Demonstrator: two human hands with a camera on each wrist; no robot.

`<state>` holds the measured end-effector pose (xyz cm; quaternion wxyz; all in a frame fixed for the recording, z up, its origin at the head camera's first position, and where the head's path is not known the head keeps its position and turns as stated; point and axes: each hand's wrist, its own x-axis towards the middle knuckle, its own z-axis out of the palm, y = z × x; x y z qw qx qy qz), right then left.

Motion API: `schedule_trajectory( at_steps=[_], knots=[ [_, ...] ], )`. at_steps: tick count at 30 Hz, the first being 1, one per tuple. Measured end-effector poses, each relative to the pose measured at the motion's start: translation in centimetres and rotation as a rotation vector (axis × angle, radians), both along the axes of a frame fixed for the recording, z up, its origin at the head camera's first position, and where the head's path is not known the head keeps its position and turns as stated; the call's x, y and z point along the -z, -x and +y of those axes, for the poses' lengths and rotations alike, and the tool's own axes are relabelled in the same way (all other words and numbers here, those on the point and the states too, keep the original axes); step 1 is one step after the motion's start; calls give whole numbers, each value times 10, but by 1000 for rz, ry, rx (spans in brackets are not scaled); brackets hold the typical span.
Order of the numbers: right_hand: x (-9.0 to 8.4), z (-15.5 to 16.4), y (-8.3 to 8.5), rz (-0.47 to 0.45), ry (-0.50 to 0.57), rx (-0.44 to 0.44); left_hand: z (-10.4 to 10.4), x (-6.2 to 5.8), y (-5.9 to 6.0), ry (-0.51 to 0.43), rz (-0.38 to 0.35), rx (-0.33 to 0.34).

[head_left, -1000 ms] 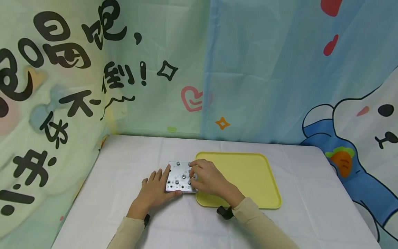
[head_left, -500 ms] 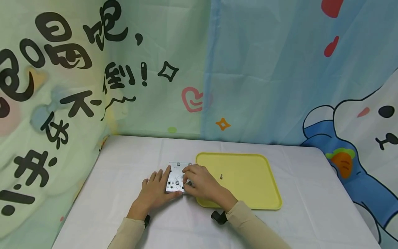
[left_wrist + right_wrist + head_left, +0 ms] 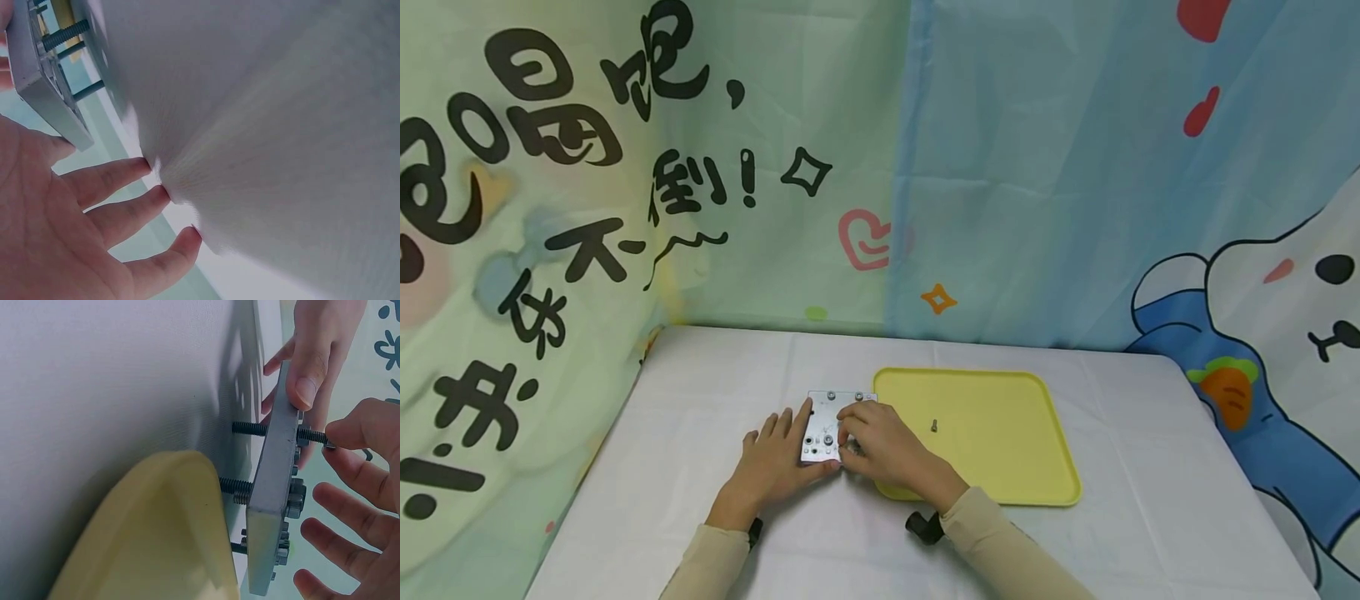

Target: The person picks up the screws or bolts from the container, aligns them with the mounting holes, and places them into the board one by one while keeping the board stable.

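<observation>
A silvery metal plate with several bolts in it lies at the left edge of the yellow tray. Bolt shanks stick out beneath it in both wrist views. My left hand rests at the plate's left corner, thumb pressing it and other fingers spread on the cloth. With thumb and index finger my right hand pinches the end of a bolt standing up from the plate; its remaining fingers are spread. In the head view that bolt is hidden by the hand.
The yellow tray lies right of the plate, with one small loose screw on it. White cloth covers the table. Printed fabric hangs behind and at the left.
My right hand has moved left and slightly nearer over the plate, uncovering the loose screw on the tray. The left hand and the plate stay in place.
</observation>
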<state>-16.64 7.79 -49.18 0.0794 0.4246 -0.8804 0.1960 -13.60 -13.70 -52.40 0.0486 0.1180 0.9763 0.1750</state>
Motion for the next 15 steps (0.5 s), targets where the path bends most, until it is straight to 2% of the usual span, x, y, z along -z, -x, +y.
schedule_trajectory(
  at_steps=[15],
  knots=[
    [1,5,-2,-6,3,19,1,-2,0,-6,-1,-3]
  ],
)
